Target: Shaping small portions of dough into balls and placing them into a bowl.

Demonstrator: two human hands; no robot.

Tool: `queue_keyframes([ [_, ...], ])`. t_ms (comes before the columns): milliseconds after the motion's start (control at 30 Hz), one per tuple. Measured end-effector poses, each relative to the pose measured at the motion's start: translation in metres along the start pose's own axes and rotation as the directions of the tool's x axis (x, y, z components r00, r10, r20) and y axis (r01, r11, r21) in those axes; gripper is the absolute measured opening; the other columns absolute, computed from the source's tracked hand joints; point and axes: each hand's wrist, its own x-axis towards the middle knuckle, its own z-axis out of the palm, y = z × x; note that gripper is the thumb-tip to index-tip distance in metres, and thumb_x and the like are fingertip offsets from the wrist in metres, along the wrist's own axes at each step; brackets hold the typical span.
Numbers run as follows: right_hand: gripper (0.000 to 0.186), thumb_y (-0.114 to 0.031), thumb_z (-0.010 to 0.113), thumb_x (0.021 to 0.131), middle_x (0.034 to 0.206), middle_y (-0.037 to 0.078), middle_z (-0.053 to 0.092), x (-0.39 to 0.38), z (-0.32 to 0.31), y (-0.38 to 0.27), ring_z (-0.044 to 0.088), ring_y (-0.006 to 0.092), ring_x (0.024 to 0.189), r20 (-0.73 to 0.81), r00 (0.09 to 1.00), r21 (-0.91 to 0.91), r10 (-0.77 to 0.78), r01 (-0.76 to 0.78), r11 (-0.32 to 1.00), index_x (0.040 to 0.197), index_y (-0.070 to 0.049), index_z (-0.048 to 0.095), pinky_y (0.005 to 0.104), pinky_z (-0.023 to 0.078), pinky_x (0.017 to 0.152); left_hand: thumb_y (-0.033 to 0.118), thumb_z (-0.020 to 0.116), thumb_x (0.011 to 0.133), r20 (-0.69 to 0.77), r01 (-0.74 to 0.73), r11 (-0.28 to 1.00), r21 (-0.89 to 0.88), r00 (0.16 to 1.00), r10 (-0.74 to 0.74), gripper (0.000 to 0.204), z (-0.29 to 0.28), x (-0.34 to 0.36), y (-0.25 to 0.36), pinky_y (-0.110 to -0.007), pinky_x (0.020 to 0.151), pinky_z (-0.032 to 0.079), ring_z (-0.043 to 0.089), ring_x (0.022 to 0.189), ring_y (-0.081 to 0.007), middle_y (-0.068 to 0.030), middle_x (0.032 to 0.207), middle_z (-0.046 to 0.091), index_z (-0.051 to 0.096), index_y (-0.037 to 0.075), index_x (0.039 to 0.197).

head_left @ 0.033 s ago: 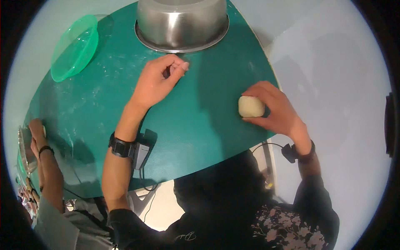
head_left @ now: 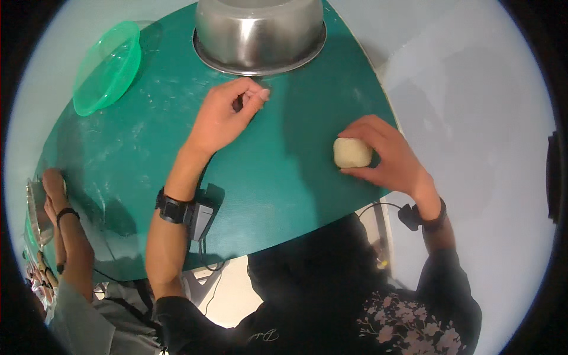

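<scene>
A rounded, pale cream lump of dough [head_left: 352,153] is held between the thumb and fingers of my right hand [head_left: 384,151], close to the right edge of the green table [head_left: 248,183]. My left hand [head_left: 228,112] is loosely closed, thumb against the curled fingers, and nothing shows in its grip. It hovers over or rests on the table, just in front of the upturned steel basin [head_left: 257,38]; which of the two I cannot tell.
A translucent green plastic basin [head_left: 109,74] stands at the far left of the table. At the left edge, another person's hands [head_left: 54,189] work beside a metal bowl [head_left: 39,213]. Black straps with small devices [head_left: 201,222] and cables sit on my wrists.
The dough has shifted very slightly to the left within my right hand's grip. My left hand is practically still.
</scene>
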Motion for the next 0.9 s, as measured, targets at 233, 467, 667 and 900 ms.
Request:
queue_keyframes([
  [233, 0.066, -0.017, 0.097, 0.082, 0.127, 0.009, 0.072, 0.053, 0.02, -0.04, 0.07, 0.0307, 0.116, -0.015, 0.98, 0.211, -0.2, 0.199, 0.957, 0.141, -0.009, 0.067, 0.0425, 0.057, 0.104, 0.023, 0.074, 0.111, 0.013, -0.011, 0.999, 0.04, 1.0, 0.011, 0.023, -0.003, -0.005, -0.004, -0.024, 0.063, 0.041, 0.052, 0.073, -0.0018, 0.004, 0.084, 0.07, 0.076, 0.001, 0.104],
  [467, 0.067, -0.019, 0.092, 0.088, 0.127, 0.01, 0.073, 0.088, 0.005, -0.037, 0.071, 0.0288, 0.115, 0.086, 0.962, 0.058, -0.258, 0.254, 0.966, 0.148, -0.009, 0.062, 0.0401, 0.056, 0.104, 0.025, 0.077, 0.106, 0.012, 0.001, 0.999, 0.037, 1.0, -0.002, 0.024, -0.005, 0.0, 0.007, -0.031, 0.061, 0.046, 0.056, 0.066, -0.0103, -0.0037, 0.08, 0.069, 0.076, 0.002, 0.099],
  [667, 0.038, -0.025, 0.077, 0.106, 0.115, 0.005, 0.077, 0.146, -0.019, -0.018, 0.072, 0.0162, 0.107, -0.253, 0.956, 0.333, -0.149, 0.231, 0.914, 0.138, -0.006, 0.07, 0.0327, 0.055, 0.097, 0.028, 0.079, 0.102, 0.054, -0.064, 0.992, 0.113, 0.997, 0.058, 0.024, -0.008, -0.001, 0.011, -0.036, 0.072, 0.052, 0.061, 0.076, -0.0199, -0.0058, 0.086, 0.07, 0.078, 0.004, 0.1],
  [900, 0.021, -0.022, 0.068, 0.111, 0.092, 0.002, 0.073, 0.175, 0.045, 0.059, 0.064, 0.0087, 0.078, -0.423, 0.866, 0.862, 0.267, 0.294, 0.414, 0.117, -0.004, 0.077, 0.025, 0.049, 0.07, 0.029, 0.073, 0.105, 0.301, -0.204, 0.952, 0.228, 0.945, 0.13, 0.034, -0.008, -0.015, 0.046, -0.044, 0.105, 0.05, 0.064, 0.115, -0.0336, -0.0145, 0.124, 0.072, 0.075, 0.001, 0.124],
])
